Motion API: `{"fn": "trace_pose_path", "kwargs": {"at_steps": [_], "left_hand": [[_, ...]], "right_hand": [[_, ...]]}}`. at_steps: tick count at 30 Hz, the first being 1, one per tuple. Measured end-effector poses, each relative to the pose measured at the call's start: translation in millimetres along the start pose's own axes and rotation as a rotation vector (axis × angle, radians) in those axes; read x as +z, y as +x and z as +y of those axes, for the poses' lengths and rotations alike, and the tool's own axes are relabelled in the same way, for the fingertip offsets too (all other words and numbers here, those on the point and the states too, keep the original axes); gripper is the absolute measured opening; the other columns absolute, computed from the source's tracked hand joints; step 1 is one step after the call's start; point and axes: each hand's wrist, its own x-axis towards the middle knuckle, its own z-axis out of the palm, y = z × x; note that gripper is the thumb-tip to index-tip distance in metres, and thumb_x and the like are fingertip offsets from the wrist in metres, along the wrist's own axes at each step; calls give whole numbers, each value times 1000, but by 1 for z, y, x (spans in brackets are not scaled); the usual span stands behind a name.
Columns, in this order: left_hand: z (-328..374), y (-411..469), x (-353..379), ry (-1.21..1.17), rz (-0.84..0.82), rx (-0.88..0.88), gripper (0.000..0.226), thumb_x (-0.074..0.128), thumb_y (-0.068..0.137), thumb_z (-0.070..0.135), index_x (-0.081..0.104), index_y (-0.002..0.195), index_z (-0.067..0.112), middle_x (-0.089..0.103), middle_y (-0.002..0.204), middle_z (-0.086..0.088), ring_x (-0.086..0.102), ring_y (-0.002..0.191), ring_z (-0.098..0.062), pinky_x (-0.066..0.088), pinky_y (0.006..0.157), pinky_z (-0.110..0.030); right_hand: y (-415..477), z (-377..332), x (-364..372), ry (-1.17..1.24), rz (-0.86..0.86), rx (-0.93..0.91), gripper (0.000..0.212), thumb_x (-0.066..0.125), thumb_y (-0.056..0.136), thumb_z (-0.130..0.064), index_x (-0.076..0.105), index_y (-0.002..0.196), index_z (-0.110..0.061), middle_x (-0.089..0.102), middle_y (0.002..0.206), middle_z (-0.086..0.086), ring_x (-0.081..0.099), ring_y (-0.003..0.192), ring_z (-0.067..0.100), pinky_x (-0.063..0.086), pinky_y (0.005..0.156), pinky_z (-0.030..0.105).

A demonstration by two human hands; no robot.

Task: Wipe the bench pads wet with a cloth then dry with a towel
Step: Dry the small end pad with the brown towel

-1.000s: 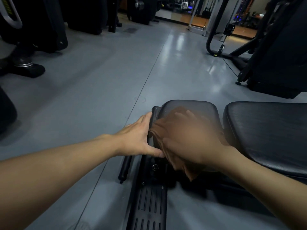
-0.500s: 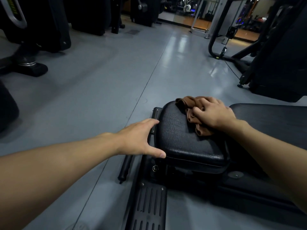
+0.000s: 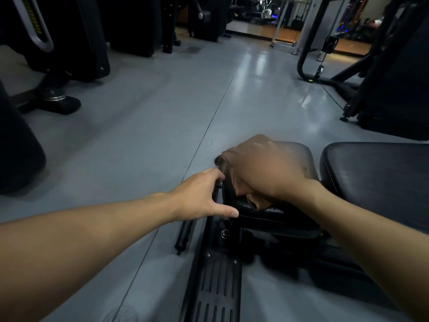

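Head view: two hands, one cloth, two pads. Left hand (image 3: 199, 198) lies spread, fingers straight, against the small pad (image 3: 269, 216) at its left edge. Right hand (image 3: 267, 173), blurred, sits on the brown cloth (image 3: 254, 202) atop that pad; I cannot tell its grip. Long pad (image 3: 376, 177) lies just beside.

The seat pad (image 3: 298, 156) sits low in the middle, and the back pad (image 3: 376, 175) lies just beside it on the right, a narrow gap between them. The cloth (image 3: 254, 202) lies on the seat pad's left part, under the right hand (image 3: 269, 175). The left hand (image 3: 199, 196) rests against the pad's left edge, thumb at its near corner. The footplate (image 3: 218, 289) lies nearer than the pad, with a bar (image 3: 183, 235) on the floor (image 3: 139, 140) just to its left. Gym machines stand behind at far left (image 3: 76, 43) and far right (image 3: 394, 84).
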Motion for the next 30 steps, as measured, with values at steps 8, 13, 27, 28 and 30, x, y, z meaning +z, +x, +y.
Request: {"fn": "trace_pose_path", "kwargs": {"at_steps": [8,13,27,28,30], "left_hand": [[13,-9,-6,40,2,1,92,81,71,57,45,144,13,50,145,1,47,132,-15,38,108,-26],[15,-12,-3,-11,61,-57,75,87,66,52,60,126,17,61,122,3,57,110,-16,47,95,-29],[45,-3,-6,123,49,311,54,63,80,29,44,129,22,39,125,14,45,101,-10,34,84,-25],[50,2,-5,114,64,310,47,61,81,25,44,125,21,40,121,13,44,98,-10,32,82,-25],[58,12,-4,110,118,296,31,55,83,18,43,112,19,44,109,8,43,88,-15,29,75,-29]], "right_hand": [[-27,50,-11,40,14,211,65,34,92,-62,38,150,-34,18,166,-1,8,153,29,11,121,54],[-45,-11,-7,-35,-12,126,67,27,90,-72,30,150,-43,21,164,3,8,152,38,7,115,65],[-115,8,-7,94,162,363,73,32,92,-69,27,154,-30,10,166,14,11,151,37,17,118,50],[-117,5,-6,85,186,341,72,29,90,-72,24,153,-38,10,166,11,11,150,36,16,117,53],[-118,0,-4,55,165,297,72,23,86,-75,19,153,-47,12,167,7,12,149,37,17,115,57]]}}
